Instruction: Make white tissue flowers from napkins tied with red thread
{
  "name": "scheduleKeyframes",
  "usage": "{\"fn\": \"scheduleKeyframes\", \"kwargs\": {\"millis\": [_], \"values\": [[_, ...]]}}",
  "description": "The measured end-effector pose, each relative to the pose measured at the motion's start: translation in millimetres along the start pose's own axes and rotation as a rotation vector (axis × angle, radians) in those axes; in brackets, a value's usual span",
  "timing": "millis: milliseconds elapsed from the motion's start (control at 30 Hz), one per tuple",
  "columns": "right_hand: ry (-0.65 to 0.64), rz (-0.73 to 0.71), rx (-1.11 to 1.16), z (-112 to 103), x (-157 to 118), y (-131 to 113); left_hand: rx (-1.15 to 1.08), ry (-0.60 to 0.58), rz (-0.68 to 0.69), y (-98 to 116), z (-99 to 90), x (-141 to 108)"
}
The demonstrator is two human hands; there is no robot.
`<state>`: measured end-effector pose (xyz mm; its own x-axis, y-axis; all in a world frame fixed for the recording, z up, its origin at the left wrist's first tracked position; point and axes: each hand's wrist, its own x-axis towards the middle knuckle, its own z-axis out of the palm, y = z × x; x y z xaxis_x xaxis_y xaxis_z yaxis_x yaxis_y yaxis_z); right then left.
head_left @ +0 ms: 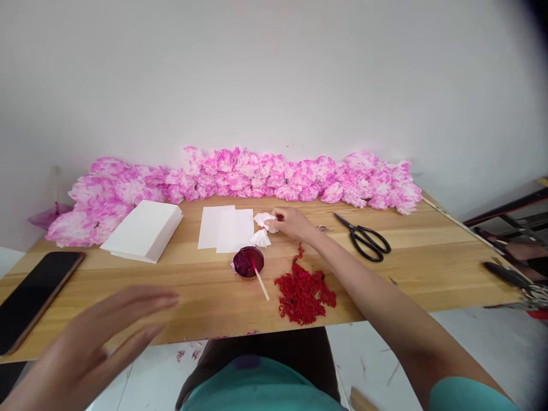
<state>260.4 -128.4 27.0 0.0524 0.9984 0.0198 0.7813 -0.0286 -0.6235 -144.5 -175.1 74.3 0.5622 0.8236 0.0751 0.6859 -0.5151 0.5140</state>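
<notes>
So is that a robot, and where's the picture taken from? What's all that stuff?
No robot here, just a person's two bare hands. There is one picture, from a camera worn on the person's head, looking forward and down. The right hand holds a small white paper bunch, pinched by something red at its middle. The left hand is open, blurry and holds nothing. On the wooden table lie a phone, a thick paper stack, two white sheets, a dark red pot with a stick in it, red curly strings, black scissors and fluffy pink-and-white bunches.
</notes>
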Motion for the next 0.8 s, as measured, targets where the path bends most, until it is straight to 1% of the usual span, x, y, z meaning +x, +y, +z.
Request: {"fn": "scheduleKeyframes", "kwargs": {"millis": [33,67,133,200,233,300,333,367,433,500,600,700,733,800], "values": [[0.027,-0.011,0.057,-1,4,-1,-0.042,-0.025,0.022,12,0.3,26],[0.061,-0.031,0.119,-1,6,-2,-0.097,-0.020,0.054,23,4.4,54],[0.144,-0.078,0.231,-1,9,-4,-0.181,-0.024,0.071,42,20.5,106],[0.225,-0.118,0.306,0,7,-6,-0.227,-0.029,0.063,54,41.8,151],[0.260,-0.128,0.323,1,5,-7,-0.261,-0.032,0.063,58,52.8,170],[0.308,-0.135,0.329,2,1,-7,-0.346,-0.108,0.105,65,73.5,198],[0.320,-0.138,0.332,3,-1,-7,-0.384,-0.164,0.151,68,82.5,209],[0.332,-0.139,0.337,3,-2,-7,-0.414,-0.208,0.171,70,90.4,217],[0.361,-0.131,0.364,2,-3,-5,-0.463,-0.288,0.161,75,102.6,228],[0.405,-0.107,0.424,0,-2,-1,-0.483,-0.293,0.124,78,110.1,236],[0.515,-0.063,0.522,-5,2,10,-0.500,-0.231,0.092,75,116.6,244],[0.622,-0.020,0.570,-11,2,18,-0.477,-0.175,0.074,70,122.0,245],[0.624,-0.022,0.568,-12,1,18,-0.457,-0.151,0.075,70,123.9,244],[0.572,-0.067,0.516,-13,-1,15,-0.417,-0.101,0.095,70,127.0,240]]}}
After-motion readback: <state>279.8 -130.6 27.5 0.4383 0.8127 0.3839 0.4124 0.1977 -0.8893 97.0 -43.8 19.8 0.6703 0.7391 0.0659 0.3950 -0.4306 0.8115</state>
